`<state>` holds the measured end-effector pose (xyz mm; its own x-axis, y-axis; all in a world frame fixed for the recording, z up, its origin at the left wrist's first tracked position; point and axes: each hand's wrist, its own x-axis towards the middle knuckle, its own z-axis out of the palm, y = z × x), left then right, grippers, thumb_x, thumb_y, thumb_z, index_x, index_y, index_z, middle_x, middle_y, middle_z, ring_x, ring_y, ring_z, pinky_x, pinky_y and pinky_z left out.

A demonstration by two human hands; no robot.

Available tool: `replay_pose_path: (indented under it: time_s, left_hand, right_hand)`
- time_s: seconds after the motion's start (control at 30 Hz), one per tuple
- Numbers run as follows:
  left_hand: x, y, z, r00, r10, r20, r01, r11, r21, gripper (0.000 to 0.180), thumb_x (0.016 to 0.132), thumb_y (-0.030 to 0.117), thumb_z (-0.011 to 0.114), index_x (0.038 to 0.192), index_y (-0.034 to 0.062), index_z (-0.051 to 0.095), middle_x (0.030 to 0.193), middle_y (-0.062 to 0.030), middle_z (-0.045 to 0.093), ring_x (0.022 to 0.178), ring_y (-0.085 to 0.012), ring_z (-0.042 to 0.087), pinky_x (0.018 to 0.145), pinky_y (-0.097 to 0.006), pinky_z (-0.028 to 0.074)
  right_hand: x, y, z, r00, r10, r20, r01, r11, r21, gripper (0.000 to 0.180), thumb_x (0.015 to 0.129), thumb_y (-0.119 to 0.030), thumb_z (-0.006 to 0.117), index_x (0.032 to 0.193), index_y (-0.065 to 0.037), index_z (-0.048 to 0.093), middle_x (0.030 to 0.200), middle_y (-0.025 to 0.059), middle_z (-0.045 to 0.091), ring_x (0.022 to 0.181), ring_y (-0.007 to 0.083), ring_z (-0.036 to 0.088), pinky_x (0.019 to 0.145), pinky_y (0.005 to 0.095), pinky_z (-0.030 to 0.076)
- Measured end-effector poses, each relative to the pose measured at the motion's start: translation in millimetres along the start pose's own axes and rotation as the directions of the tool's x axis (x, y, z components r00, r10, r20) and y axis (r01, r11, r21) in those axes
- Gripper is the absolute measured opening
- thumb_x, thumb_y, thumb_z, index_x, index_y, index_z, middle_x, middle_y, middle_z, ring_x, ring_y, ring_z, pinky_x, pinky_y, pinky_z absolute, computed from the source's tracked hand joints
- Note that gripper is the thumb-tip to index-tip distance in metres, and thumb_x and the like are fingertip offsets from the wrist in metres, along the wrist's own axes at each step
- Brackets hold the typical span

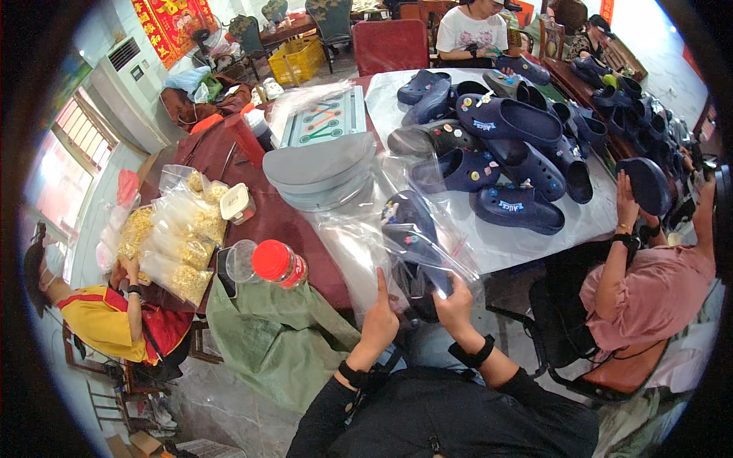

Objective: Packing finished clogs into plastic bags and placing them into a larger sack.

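Right hand (pixel 456 308) pinching the clear bag (pixel 463 262); left hand (pixel 379 324), index extended, its grip uncertain through glare. Beyond, at 11 o'clock from the right hand and 1 o'clock from the left, 1 bagged navy clog (pixel 410 220), long axis roughly 11-to-5. Farther, at 1 o'clock, heaped clogs (pixel 510 122).

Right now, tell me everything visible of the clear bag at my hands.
The clear bag looks like glossy plastic film, creased and streaked with reflections. A dark blue clog with charms shows through it. It's by the near edge of the table. Your right hand grips its lower right side; your left hand is at its lower left, index finger extended.
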<state>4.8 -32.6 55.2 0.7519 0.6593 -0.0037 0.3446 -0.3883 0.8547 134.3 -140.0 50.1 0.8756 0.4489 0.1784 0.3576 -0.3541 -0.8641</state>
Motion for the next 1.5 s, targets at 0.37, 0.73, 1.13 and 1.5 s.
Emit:
replay_pose_path:
  time_s: [0.37,0.73,1.13,1.5]
  left_hand:
    - [0.7,4.7,-1.6,0.985,0.105,-0.136,-0.082,0.983,0.163,0.059,0.083,-0.001,0.045,0.14,-0.0003,0.031,0.094,-0.0216,0.059,0.079,-0.037,0.059,0.069,-0.042,0.048]
    - [18.0,2.3,2.6,0.931,0.36,-0.056,-0.357,0.933,0.056,0.055,0.086,-0.002,0.047,0.137,0.0176,0.043,0.148,-0.0262,0.018,0.126,-0.0433,0.037,0.099,-0.04,0.038]
    - [30.5,-32.0,9.9,0.997,-0.072,-0.008,0.049,0.74,-0.67,0.067,0.095,0.005,0.042,0.149,0.0191,0.005,0.148,-0.0196,0.023,0.127,-0.0273,0.04,0.099,-0.033,0.038]
    - [32.5,-29.3,-4.9,0.945,-0.255,0.205,0.316,0.549,-0.773,0.081,0.085,-0.017,0.029,0.149,0.0267,0.005,0.136,-0.0185,0.041,0.11,-0.0243,0.054,0.083,-0.032,0.051]
  right_hand:
    - [-2.2,15.1,-4.8,0.993,0.115,-0.019,-0.115,0.993,-0.001,0.051,0.072,-0.018,0.065,0.116,0.002,0.05,0.102,0.027,0.06,0.096,0.0419,0.059,0.082,0.0435,0.046]
    - [7.5,2.1,20.0,0.994,0.1,0.055,-0.097,0.994,-0.056,0.054,0.072,-0.024,0.068,0.115,-0.001,0.045,0.1,0.0265,0.058,0.09,0.0439,0.058,0.077,0.0471,0.046]
    - [9.8,-5.9,23.5,0.998,0.041,-0.047,-0.041,0.999,-0.008,0.05,0.07,-0.02,0.07,0.109,-0.001,0.045,0.094,0.0231,0.058,0.087,0.0423,0.058,0.075,0.0453,0.046]
    - [33.9,10.5,34.2,0.978,-0.016,0.207,-0.032,0.973,0.228,0.05,0.068,-0.017,0.071,0.107,0.0,0.045,0.094,0.0174,0.056,0.089,0.0332,0.057,0.078,0.0393,0.045]
